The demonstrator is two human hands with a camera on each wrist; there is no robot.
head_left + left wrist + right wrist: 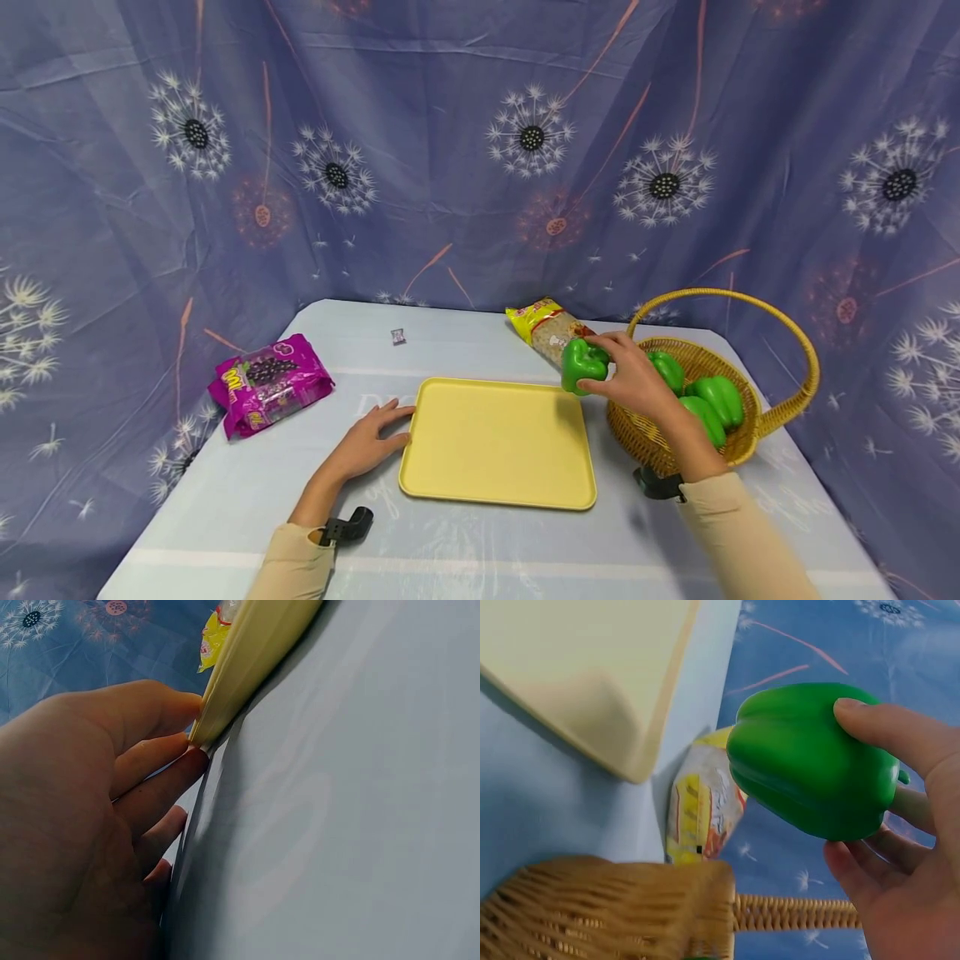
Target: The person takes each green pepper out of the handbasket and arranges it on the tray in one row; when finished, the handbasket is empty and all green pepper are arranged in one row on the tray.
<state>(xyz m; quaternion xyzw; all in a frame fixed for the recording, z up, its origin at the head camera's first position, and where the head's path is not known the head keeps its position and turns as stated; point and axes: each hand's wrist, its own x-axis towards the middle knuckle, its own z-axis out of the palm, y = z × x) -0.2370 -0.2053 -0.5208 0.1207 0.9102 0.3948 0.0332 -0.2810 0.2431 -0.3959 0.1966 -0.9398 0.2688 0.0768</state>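
My right hand (630, 377) grips a green bell pepper (583, 367), held in the air by the far right corner of the yellow tray (498, 442). In the right wrist view the thumb lies on one side of the pepper (810, 757) and the fingers on the other. At the tray's left edge, my left hand (372, 442) touches the rim with its fingertips, the fingers fairly straight. The left wrist view shows thumb and fingertips right at the tray's side wall (240, 671). Several more green peppers (716, 400) lie in the wicker basket (637, 429) under my right forearm.
The basket's tall handle (806, 358) arches up on the right. A yellow-topped clear food bag (543, 325) lies behind the tray, close to the right hand. Purple grape-print packages (273, 383) lie at the left, and a tiny packet (397, 336) sits at the back. A patterned curtain (450, 167) hangs behind.
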